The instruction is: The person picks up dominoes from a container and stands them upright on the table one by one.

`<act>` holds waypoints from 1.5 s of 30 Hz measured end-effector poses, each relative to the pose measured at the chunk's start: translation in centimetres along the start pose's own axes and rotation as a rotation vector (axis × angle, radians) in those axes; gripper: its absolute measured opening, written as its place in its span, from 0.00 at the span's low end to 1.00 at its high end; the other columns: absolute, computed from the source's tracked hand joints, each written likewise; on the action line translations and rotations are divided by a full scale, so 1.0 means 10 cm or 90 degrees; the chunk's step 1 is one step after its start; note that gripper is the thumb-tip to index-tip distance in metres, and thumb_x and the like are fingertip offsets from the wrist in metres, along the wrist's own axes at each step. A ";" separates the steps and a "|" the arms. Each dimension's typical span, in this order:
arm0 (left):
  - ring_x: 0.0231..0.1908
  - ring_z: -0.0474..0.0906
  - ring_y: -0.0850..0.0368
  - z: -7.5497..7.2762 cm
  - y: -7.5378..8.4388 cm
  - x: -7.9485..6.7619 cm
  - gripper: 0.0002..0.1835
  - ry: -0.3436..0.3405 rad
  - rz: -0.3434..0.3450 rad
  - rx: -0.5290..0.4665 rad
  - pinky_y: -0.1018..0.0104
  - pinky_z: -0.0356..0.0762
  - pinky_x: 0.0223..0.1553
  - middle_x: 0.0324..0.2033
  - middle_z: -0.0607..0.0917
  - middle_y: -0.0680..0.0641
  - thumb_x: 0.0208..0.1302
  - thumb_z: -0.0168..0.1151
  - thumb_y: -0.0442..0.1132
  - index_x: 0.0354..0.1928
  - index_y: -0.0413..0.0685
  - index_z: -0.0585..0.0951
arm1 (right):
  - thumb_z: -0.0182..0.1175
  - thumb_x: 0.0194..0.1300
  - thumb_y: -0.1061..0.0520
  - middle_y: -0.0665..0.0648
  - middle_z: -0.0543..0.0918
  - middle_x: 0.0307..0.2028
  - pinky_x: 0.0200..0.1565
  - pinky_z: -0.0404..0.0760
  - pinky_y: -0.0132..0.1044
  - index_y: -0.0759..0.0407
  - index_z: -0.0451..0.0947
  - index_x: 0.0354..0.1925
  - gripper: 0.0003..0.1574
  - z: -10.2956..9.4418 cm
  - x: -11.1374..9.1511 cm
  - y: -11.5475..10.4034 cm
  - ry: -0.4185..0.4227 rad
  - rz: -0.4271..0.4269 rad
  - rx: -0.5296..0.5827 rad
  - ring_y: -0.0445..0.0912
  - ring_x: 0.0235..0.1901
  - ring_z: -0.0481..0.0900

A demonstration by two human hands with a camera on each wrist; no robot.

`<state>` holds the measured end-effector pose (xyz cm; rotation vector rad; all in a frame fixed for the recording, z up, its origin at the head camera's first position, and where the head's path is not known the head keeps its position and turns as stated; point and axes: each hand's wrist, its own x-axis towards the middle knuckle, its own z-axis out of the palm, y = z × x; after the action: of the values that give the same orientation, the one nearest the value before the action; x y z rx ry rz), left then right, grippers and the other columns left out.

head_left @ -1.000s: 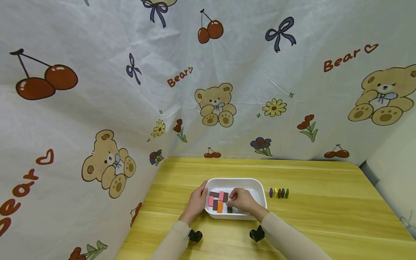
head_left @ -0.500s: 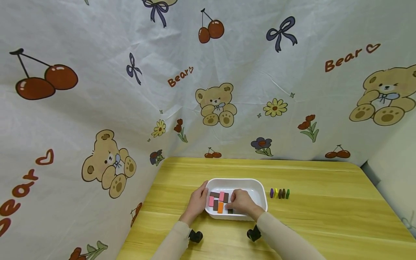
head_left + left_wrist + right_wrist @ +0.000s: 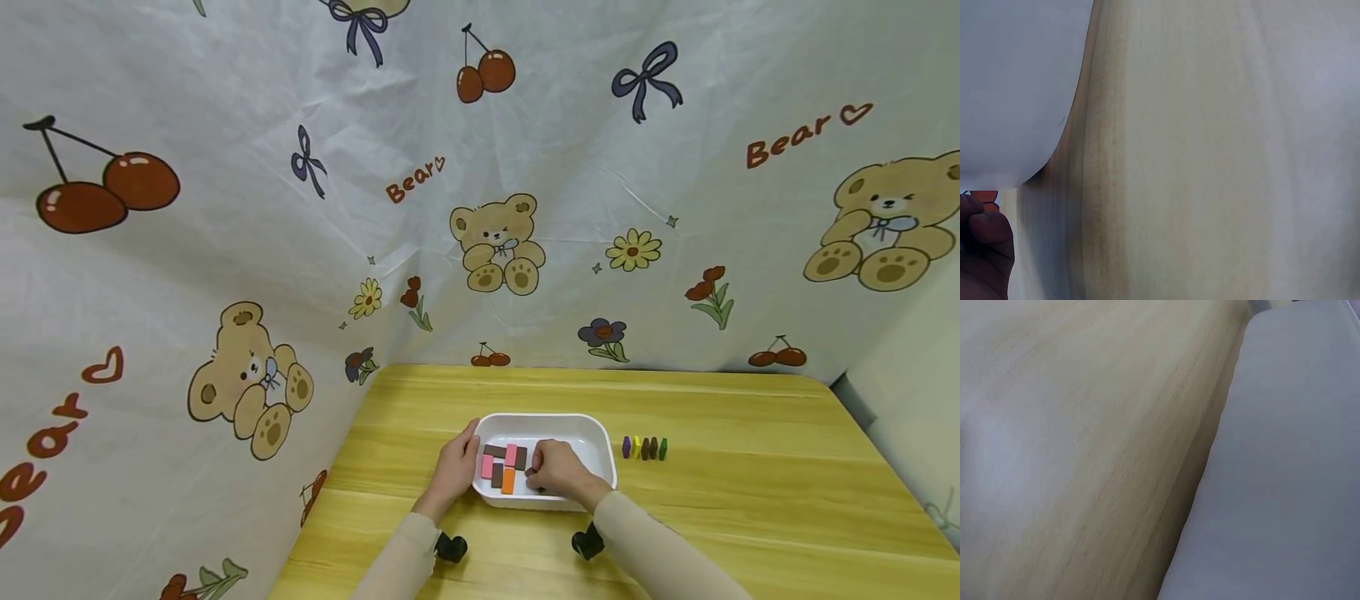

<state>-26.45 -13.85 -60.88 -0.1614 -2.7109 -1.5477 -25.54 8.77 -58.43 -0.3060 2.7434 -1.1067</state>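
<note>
Covering the dark block [image 3: 542, 490] further, right hand [image 3: 557, 467], grip unclear, left hand [image 3: 455, 460] holding tray [image 3: 525, 502]

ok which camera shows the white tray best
The head view: it shows the white tray nearly whole, with its rim, inside and blocks visible. The left wrist view has only a rounded part of outer wall; the right wrist view, mainly one side.

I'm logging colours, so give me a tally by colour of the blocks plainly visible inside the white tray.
Brown blocks: 3
Pink blocks: 2
Orange block: 1
Total: 6 plainly visible; the right hand may hide more.
</note>
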 end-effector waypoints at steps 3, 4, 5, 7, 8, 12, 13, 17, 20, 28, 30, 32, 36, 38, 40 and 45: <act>0.75 0.66 0.43 0.00 -0.01 0.00 0.26 0.001 -0.002 0.006 0.46 0.66 0.76 0.74 0.70 0.43 0.84 0.46 0.44 0.78 0.49 0.67 | 0.79 0.45 0.64 0.49 0.75 0.22 0.29 0.71 0.32 0.58 0.76 0.26 0.18 -0.03 -0.01 0.01 -0.001 -0.014 -0.003 0.42 0.25 0.71; 0.75 0.66 0.42 0.00 -0.01 0.00 0.25 0.001 0.002 0.008 0.45 0.66 0.75 0.74 0.70 0.42 0.84 0.46 0.44 0.77 0.49 0.67 | 0.79 0.45 0.64 0.49 0.75 0.22 0.29 0.71 0.32 0.59 0.77 0.27 0.18 -0.04 -0.01 0.01 -0.002 -0.020 -0.004 0.42 0.26 0.71; 0.75 0.66 0.42 0.00 0.00 0.00 0.26 0.000 0.000 0.009 0.45 0.66 0.75 0.74 0.70 0.42 0.83 0.46 0.44 0.77 0.49 0.67 | 0.78 0.45 0.65 0.49 0.75 0.23 0.29 0.72 0.32 0.59 0.78 0.28 0.17 -0.05 -0.01 0.02 -0.004 -0.026 -0.006 0.42 0.26 0.71; 0.75 0.65 0.42 -0.01 0.00 -0.01 0.26 -0.002 -0.003 0.007 0.45 0.65 0.76 0.75 0.70 0.43 0.83 0.46 0.44 0.78 0.49 0.67 | 0.78 0.44 0.65 0.50 0.76 0.24 0.30 0.72 0.32 0.60 0.79 0.30 0.17 -0.06 -0.02 0.03 -0.011 -0.036 -0.009 0.42 0.27 0.71; 0.75 0.65 0.42 -0.01 0.01 -0.01 0.26 -0.003 -0.004 0.006 0.45 0.65 0.76 0.75 0.70 0.43 0.83 0.46 0.44 0.78 0.49 0.67 | 0.77 0.44 0.66 0.50 0.76 0.24 0.31 0.73 0.32 0.60 0.80 0.31 0.16 -0.07 -0.02 0.03 -0.015 -0.041 -0.012 0.42 0.27 0.71; 0.75 0.64 0.42 -0.01 0.02 -0.01 0.26 -0.005 -0.001 -0.002 0.44 0.65 0.76 0.75 0.70 0.42 0.83 0.46 0.43 0.78 0.47 0.67 | 0.75 0.42 0.67 0.50 0.77 0.25 0.31 0.74 0.32 0.61 0.81 0.32 0.16 -0.08 -0.03 0.05 -0.029 -0.059 -0.022 0.42 0.28 0.72; 0.75 0.64 0.42 -0.01 0.02 -0.01 0.26 -0.005 0.000 -0.003 0.45 0.64 0.76 0.75 0.70 0.42 0.83 0.46 0.43 0.78 0.47 0.66 | 0.74 0.42 0.67 0.50 0.77 0.25 0.30 0.74 0.32 0.61 0.81 0.32 0.15 -0.08 -0.03 0.05 -0.031 -0.063 -0.026 0.42 0.28 0.72; 0.75 0.64 0.42 0.00 0.01 -0.01 0.26 -0.004 0.002 -0.003 0.45 0.65 0.76 0.75 0.69 0.41 0.83 0.46 0.42 0.78 0.46 0.66 | 0.71 0.42 0.68 0.49 0.77 0.25 0.30 0.74 0.32 0.62 0.82 0.32 0.14 -0.09 -0.03 0.04 -0.036 -0.075 -0.039 0.41 0.27 0.72; 0.75 0.64 0.42 0.01 0.00 0.00 0.26 -0.001 0.003 -0.002 0.45 0.65 0.76 0.75 0.70 0.42 0.83 0.46 0.43 0.77 0.46 0.67 | 0.69 0.41 0.68 0.49 0.77 0.25 0.30 0.74 0.31 0.62 0.82 0.32 0.14 -0.09 -0.04 0.04 -0.036 -0.078 -0.040 0.41 0.28 0.72; 0.74 0.65 0.39 0.01 -0.01 -0.01 0.25 0.009 0.021 0.003 0.43 0.65 0.75 0.74 0.71 0.39 0.83 0.47 0.41 0.76 0.43 0.68 | 0.67 0.45 0.69 0.53 0.81 0.28 0.35 0.76 0.34 0.63 0.83 0.35 0.14 -0.13 -0.03 0.07 -0.017 -0.075 -0.019 0.42 0.31 0.74; 0.75 0.65 0.40 0.01 0.00 -0.01 0.25 0.006 0.017 -0.002 0.43 0.65 0.75 0.74 0.71 0.40 0.83 0.46 0.41 0.77 0.43 0.67 | 0.67 0.46 0.69 0.53 0.81 0.29 0.35 0.77 0.34 0.63 0.83 0.35 0.14 -0.14 -0.02 0.09 -0.014 -0.070 -0.016 0.43 0.31 0.74; 0.74 0.65 0.39 0.01 0.00 -0.01 0.25 0.005 0.021 -0.003 0.43 0.65 0.75 0.74 0.71 0.39 0.83 0.46 0.41 0.77 0.42 0.67 | 0.67 0.46 0.70 0.53 0.80 0.29 0.35 0.77 0.34 0.63 0.83 0.35 0.14 -0.16 -0.02 0.10 -0.012 -0.065 -0.011 0.43 0.31 0.74; 0.75 0.64 0.40 0.00 0.01 -0.02 0.25 -0.001 0.016 -0.008 0.44 0.65 0.75 0.74 0.70 0.40 0.83 0.46 0.41 0.77 0.44 0.67 | 0.67 0.47 0.70 0.53 0.80 0.29 0.35 0.76 0.33 0.62 0.82 0.35 0.13 -0.20 -0.05 0.12 -0.006 -0.057 0.001 0.43 0.31 0.73; 0.75 0.64 0.40 0.00 0.01 -0.02 0.25 -0.002 0.015 -0.011 0.43 0.64 0.76 0.74 0.70 0.40 0.83 0.46 0.41 0.77 0.44 0.66 | 0.67 0.48 0.70 0.52 0.80 0.29 0.35 0.75 0.32 0.61 0.82 0.34 0.12 -0.22 -0.07 0.13 0.001 -0.052 0.008 0.42 0.31 0.73; 0.75 0.64 0.39 0.00 0.02 -0.03 0.25 0.001 0.016 -0.016 0.43 0.64 0.75 0.74 0.70 0.39 0.83 0.46 0.40 0.77 0.43 0.67 | 0.66 0.49 0.70 0.52 0.80 0.29 0.34 0.75 0.32 0.60 0.82 0.34 0.12 -0.24 -0.08 0.13 0.006 -0.049 0.015 0.42 0.31 0.73; 0.75 0.64 0.39 -0.01 0.03 -0.03 0.25 0.005 0.018 -0.020 0.42 0.64 0.75 0.74 0.70 0.39 0.83 0.46 0.40 0.77 0.42 0.67 | 0.67 0.50 0.69 0.50 0.81 0.30 0.35 0.76 0.32 0.59 0.81 0.35 0.11 -0.31 -0.11 0.13 0.018 -0.050 0.029 0.42 0.32 0.74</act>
<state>-26.10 -13.78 -60.61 -0.1934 -2.6676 -1.5817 -25.41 12.04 -57.08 -0.3976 2.7474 -1.2005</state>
